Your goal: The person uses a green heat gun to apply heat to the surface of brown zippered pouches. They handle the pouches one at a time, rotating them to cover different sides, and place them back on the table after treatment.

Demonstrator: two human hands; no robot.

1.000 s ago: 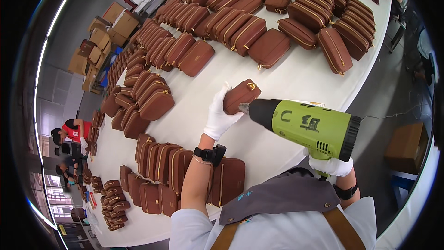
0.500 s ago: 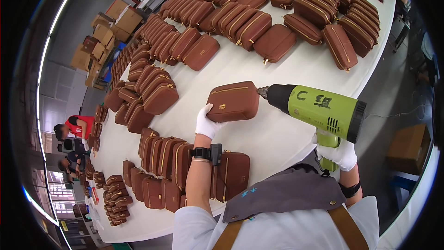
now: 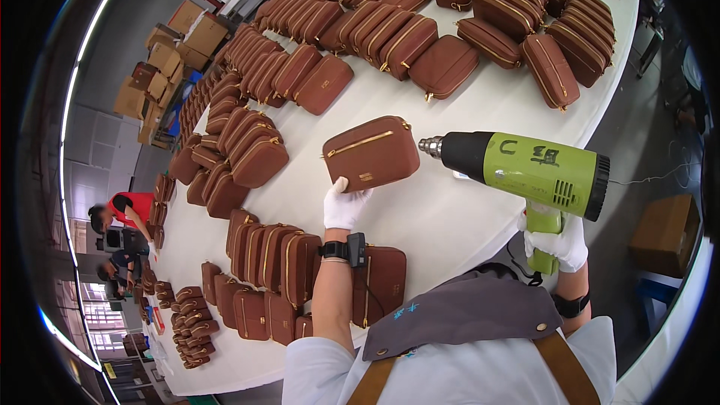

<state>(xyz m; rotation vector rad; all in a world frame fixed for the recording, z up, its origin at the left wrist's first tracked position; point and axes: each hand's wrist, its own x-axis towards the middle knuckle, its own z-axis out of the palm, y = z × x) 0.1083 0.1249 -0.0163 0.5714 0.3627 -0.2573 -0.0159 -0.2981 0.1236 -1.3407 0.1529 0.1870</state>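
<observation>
My gloved left hand grips the lower edge of a brown zippered bag, thumb on its front below the gold zipper. The bag is held up over the white table and slightly tilted. My gloved right hand is wrapped round the handle of a green heat gun with a black front. Its metal nozzle points left at the bag's right end, a small gap apart from it. Part of the right hand's fingers is hidden behind the handle.
Rows of brown bags cover the table's far side, with more bags to the left of my left forearm. A cardboard box stands beyond the table at the right. Two people, one in a red vest, work at far left.
The bag has tilted and turned, its left end shifting left. The heat gun has moved slightly right, widening the gap between nozzle and bag.
</observation>
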